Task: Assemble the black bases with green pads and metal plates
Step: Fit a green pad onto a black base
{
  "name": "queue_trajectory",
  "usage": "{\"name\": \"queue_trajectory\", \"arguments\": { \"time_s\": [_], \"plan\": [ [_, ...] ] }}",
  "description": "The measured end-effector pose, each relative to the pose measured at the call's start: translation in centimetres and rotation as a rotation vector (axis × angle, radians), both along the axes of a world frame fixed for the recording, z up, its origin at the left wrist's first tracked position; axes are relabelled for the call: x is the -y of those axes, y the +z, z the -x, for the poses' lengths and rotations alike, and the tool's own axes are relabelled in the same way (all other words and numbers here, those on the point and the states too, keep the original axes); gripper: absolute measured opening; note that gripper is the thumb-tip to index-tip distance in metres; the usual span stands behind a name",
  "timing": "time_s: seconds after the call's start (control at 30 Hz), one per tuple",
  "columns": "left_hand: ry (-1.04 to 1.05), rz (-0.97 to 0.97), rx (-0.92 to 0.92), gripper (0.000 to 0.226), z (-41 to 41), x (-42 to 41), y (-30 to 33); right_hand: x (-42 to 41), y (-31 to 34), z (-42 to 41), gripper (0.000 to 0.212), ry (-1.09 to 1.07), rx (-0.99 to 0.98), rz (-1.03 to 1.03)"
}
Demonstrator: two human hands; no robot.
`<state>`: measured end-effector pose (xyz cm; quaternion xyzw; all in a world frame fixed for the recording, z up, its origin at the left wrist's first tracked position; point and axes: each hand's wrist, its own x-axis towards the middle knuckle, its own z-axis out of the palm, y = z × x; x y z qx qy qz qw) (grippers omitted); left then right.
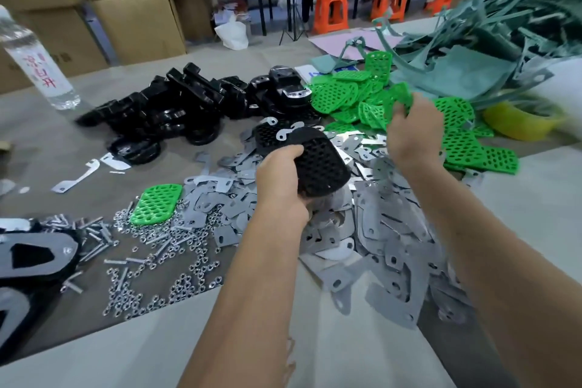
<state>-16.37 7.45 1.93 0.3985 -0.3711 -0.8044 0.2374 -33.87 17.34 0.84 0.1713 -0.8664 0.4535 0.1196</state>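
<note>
At the centre of the frame, the left hand [280,183] grips a black base [318,164] with a perforated face, lifted above the heap of metal plates [371,230]. Just right of it, the right hand [412,132] pinches a green pad [393,101] at the near edge of the green pad pile [346,94]. Bare surface [126,353] lies only along the lower left; nuts and bolts [151,261] crowd the lower-left middle beside a lone green pad [156,203]. More black bases [176,104] are heaped at upper centre-left, a water bottle [34,63] standing at the far left, cardboard boxes [135,19] behind.
</note>
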Motion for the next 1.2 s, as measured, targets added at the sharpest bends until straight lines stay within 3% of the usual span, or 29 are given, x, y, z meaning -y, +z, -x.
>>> {"name": "queue_trajectory", "arguments": {
  "time_s": [0.1, 0.2, 0.3, 0.43, 0.57, 0.73, 1.0, 1.13, 1.2],
  "plan": [
    [0.063, 0.032, -0.01, 0.024, -3.1, 1.4, -0.3, 1.6, 1.4, -7.0, 0.03, 0.41, 0.498, 0.587],
    [0.206, 0.104, 0.012, 0.011, -7.2, 3.0, -0.8, 3.3, 0.9, -13.9, 0.011, 0.742, 0.648, 0.624],
    [0.276, 0.177, 0.099, 0.023, -11.7, 4.6, -1.3, 4.8, -0.3, -18.7, 0.009, 0.9, 0.703, 0.567],
    [0.263, 0.347, 0.1, 0.008, -16.5, 5.1, -1.8, 6.1, -1.6, -22.0, 0.014, 0.972, 0.664, 0.471],
    [0.223, 0.491, 0.053, 0.019, -17.8, 5.1, -2.4, 6.4, -2.4, -22.1, 0.016, 0.974, 0.585, 0.386],
    [0.175, 0.731, 0.162, 0.022, -17.9, 5.7, -2.2, 6.4, -3.0, -21.8, 0.018, 0.997, 0.561, 0.408],
    [0.194, 0.505, 0.12, 0.02, -17.9, 6.6, -3.1, 6.4, -3.2, -21.5, 0.011, 1.006, 0.558, 0.514],
    [0.245, 0.361, 0.024, 0.011, -18.0, 6.9, -2.9, 6.2, -2.7, -21.6, 0.046, 1.053, 0.594, 0.701],
    [0.26, 0.305, -0.041, 0.012, -18.0, 7.0, -2.7, 6.2, -2.6, -21.5, 0.051, 1.012, 0.639, 0.753]
  ]
}}
